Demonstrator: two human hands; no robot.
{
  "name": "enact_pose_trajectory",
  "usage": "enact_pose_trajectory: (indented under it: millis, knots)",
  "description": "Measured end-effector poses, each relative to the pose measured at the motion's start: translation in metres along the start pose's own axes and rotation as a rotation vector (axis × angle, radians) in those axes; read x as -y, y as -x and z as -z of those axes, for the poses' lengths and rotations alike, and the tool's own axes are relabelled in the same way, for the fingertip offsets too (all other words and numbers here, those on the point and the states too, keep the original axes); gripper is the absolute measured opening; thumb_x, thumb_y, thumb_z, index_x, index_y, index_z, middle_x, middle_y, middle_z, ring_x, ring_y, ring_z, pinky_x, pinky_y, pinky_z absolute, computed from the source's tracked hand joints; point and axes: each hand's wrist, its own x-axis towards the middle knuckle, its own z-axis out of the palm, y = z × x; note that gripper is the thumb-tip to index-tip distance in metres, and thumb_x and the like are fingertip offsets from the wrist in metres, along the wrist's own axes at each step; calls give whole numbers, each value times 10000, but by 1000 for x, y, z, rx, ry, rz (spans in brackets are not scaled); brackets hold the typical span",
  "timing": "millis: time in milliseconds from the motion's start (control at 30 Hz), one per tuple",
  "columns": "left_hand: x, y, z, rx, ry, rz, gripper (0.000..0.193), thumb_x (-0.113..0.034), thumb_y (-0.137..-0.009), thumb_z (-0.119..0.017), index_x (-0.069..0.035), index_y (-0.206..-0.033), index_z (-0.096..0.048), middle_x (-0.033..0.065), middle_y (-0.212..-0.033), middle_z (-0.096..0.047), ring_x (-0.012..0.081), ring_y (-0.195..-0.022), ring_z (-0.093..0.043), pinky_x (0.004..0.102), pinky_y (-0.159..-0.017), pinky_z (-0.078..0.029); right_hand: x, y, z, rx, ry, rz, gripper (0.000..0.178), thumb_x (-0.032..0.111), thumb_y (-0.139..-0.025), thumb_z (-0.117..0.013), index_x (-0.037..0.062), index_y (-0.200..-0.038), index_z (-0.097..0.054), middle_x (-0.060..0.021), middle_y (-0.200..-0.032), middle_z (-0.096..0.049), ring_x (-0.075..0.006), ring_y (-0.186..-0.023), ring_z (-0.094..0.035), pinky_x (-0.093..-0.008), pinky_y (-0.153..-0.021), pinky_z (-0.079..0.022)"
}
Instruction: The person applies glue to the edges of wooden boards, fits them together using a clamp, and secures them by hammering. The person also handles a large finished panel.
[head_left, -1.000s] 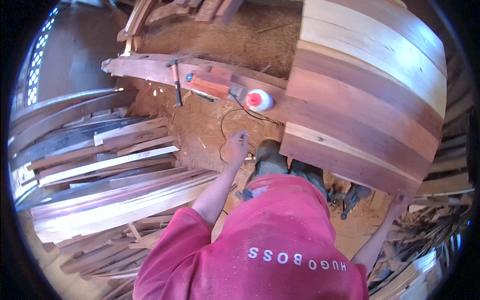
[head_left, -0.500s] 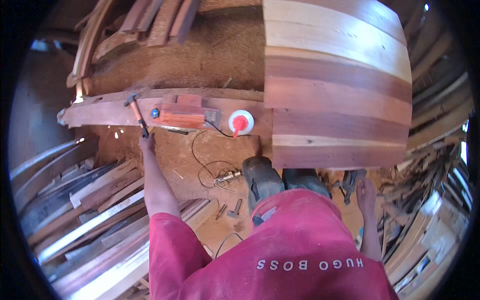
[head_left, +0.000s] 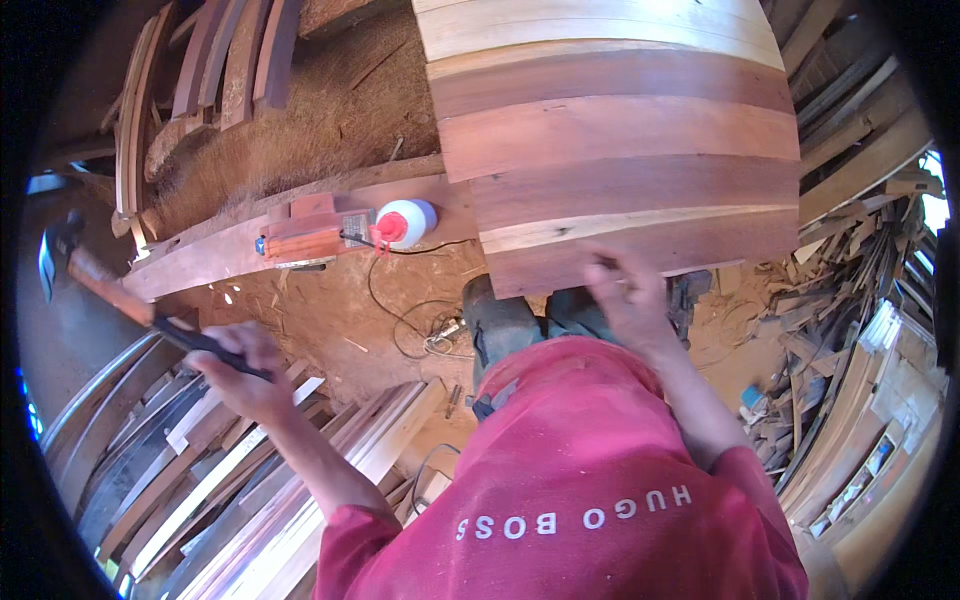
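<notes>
My left hand [head_left: 247, 372] is wrapped round the black grip of a hammer [head_left: 115, 290], raised at the left with its head pointing up and away. My right hand [head_left: 632, 298] hovers at the near edge of a wooden panel [head_left: 625, 180] made of joined light and reddish boards. Its fingers are bent and smeared by motion, so whether they hold anything is unclear. Left of the panel, a white bottle [head_left: 417, 222] with a red cap and an orange corded power tool [head_left: 300, 243] rest on a long plank [head_left: 210, 268].
Stacked boards [head_left: 250, 490] fill the lower left. Offcuts [head_left: 840, 310] and leaning timber [head_left: 860, 170] line the right side. A cable [head_left: 395, 312] loops on the dusty floor below the plank. Beyond the plank, several boards [head_left: 243, 70] lie by a sawdust heap [head_left: 320, 120].
The hammer, which lay on the plank by my left hand, is now lifted and brought nearer in it. My right hand has risen from low right to the panel's near edge. The view has shifted.
</notes>
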Motion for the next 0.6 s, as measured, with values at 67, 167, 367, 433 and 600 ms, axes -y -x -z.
enact_pose_trajectory:
  millis: [67,167,367,433,600]
  knots:
    - [11,55,-71,55,-107,171,386,-478,-974,-543,-129,-817,-493,-35,-603,-421,91,-506,-387,238,-455,-287,26,-8,-15,214,-355,35,448,316,-945,-649,19,-1274,-584,-97,-1053,-684,-187,-955,-640,-330,-823,-512]
    - [58,124,-161,468,-553,326,258,-292,-937,-584,-36,-942,-615,124,-756,-598,233,-670,-575,356,-616,-452,47,-7,-11,252,-525,127,530,347,-963,-628,-5,-1343,-518,-89,-1046,-671,-196,-993,-644,-342,-859,-516]
    - [199,162,-204,460,-811,216,312,-275,-968,-565,13,-1069,-632,217,-1029,-644,317,-955,-628,423,-859,-482,-68,51,111,-334,-525,-510,283,197,-988,-589,72,-1230,-512,50,-679,-412,-27,-529,-410,-226,-447,-383]
    - [280,145,-152,146,-979,132,347,-295,-994,-521,21,-1084,-632,214,-1070,-646,339,-997,-617,445,-896,-464,-105,77,163,-462,-319,-631,269,192,-986,-596,72,-1217,-529,55,-686,-431,-22,-493,-383,-223,-414,-335]
    - [353,108,-100,-134,-972,231,592,-463,-1047,-321,31,-1173,-621,170,-1088,-666,290,-1017,-610,406,-918,-471,-220,127,249,-647,89,-520,175,158,-975,-574,27,-1087,-604,33,-716,-479,-38,-572,-450,-233,-475,-363]
